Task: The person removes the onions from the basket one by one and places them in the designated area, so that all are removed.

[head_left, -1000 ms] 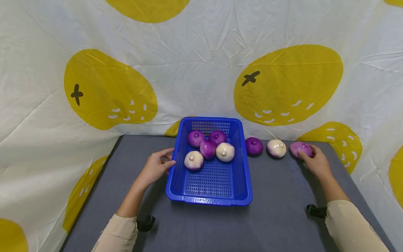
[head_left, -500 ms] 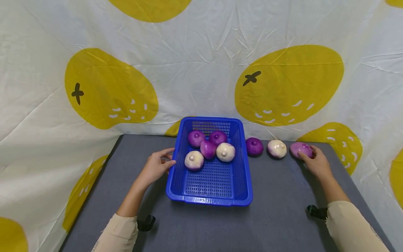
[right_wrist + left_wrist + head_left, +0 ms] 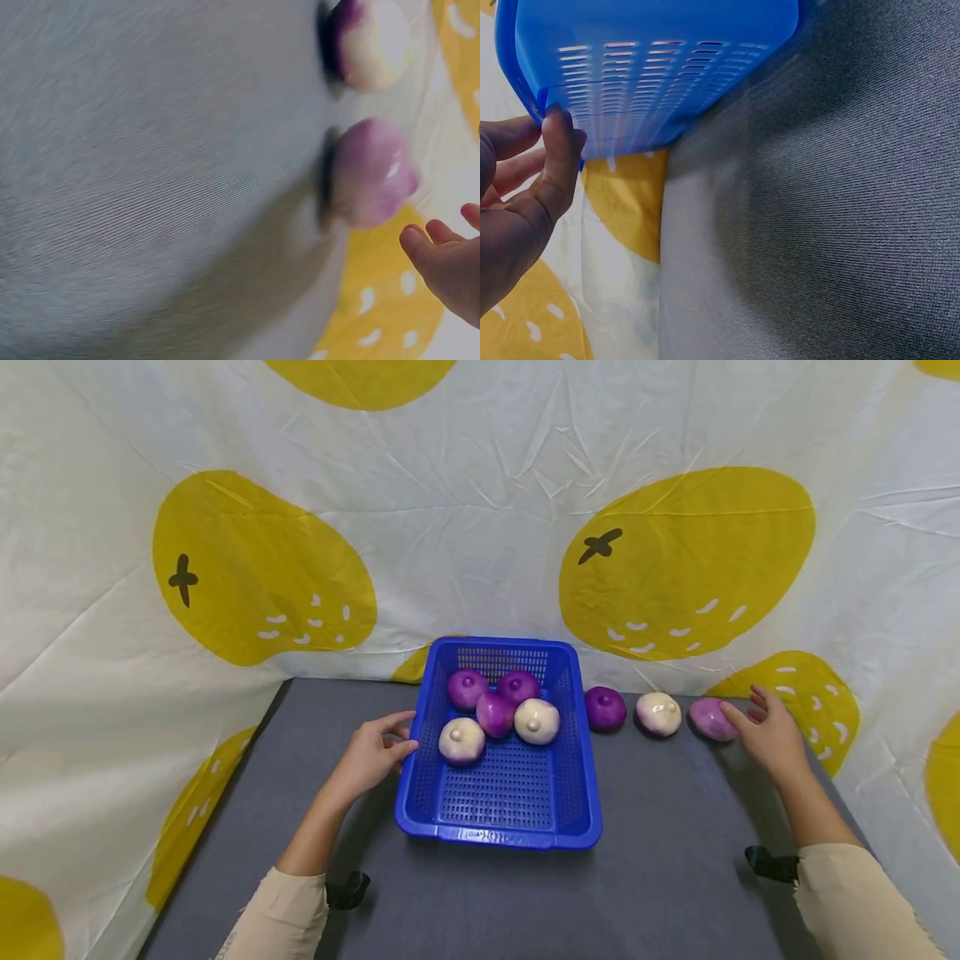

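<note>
In the head view my left hand (image 3: 373, 748) pinches the left rim of a blue plastic basket (image 3: 498, 837). Its thumb (image 3: 555, 161) lies against the rim in the left wrist view. Several purple onions, such as this one (image 3: 467, 690), and two whitish onions (image 3: 461, 742) (image 3: 537, 722) lie inside the basket. My right hand (image 3: 772, 735) is beside a light purple onion (image 3: 712, 719), its fingers loosely bent and holding nothing. The right wrist view shows its fingertips (image 3: 412, 238) apart from that onion (image 3: 373, 174).
A dark purple onion (image 3: 605, 708) and a white-and-purple onion (image 3: 658, 714) stand in a row between the basket and the light purple onion. The grey table (image 3: 495, 902) ends at a white cloth (image 3: 480, 568) printed with yellow fruit.
My right hand has let go of the light purple onion and moved slightly right, fingers lifted away. The onion stays in its place. My left hand and the basket have not moved.
</note>
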Demonstrator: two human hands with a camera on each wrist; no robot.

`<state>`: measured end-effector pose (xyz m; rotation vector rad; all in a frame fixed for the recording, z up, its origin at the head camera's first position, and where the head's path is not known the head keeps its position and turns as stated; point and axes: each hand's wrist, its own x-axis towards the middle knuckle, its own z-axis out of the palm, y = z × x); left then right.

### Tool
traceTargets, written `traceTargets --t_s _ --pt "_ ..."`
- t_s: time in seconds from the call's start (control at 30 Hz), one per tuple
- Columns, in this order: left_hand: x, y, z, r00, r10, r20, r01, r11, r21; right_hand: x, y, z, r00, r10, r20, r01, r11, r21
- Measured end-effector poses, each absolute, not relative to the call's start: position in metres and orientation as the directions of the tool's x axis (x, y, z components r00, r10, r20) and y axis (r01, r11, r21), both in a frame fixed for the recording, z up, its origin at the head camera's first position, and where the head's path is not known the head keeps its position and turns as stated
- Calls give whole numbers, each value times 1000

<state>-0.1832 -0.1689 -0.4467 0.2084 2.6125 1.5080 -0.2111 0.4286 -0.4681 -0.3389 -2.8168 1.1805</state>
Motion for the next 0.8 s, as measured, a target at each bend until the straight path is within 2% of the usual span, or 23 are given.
traceTargets --t_s 0.3,0.8 --pt "-184 -168 -446 -985 169 -39 52 504 862 -218 380 -429 -994 47 103 -47 658 -751" --pt "-184 -168 -446 -986 164 -35 53 500 864 -239 282 -401 -957 -249 148 -276 627 -729"
